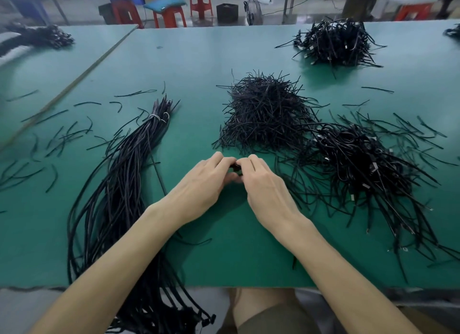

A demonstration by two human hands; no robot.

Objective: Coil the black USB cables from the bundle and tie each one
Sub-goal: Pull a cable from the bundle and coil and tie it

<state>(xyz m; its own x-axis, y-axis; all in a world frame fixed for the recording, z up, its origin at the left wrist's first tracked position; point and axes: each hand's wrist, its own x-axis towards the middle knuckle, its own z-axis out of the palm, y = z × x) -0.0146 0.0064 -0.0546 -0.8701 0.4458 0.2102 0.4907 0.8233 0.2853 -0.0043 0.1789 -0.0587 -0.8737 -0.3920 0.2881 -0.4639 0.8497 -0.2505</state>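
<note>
Hands together just below twist-tie pile (266, 114). Left hand (201, 181) and right hand (263, 184) both pinched black cable coil (236, 168), mostly hidden by fingers. Tying step, by the look. Next: twist tie snug, drop coil on finished heap (361, 164) right of pile. Cable bundle (124, 184) lay left of pile.

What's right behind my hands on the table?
A heap of short black ties. Left hand and right hand pinch a small black piece, mostly hidden by fingers.
</note>
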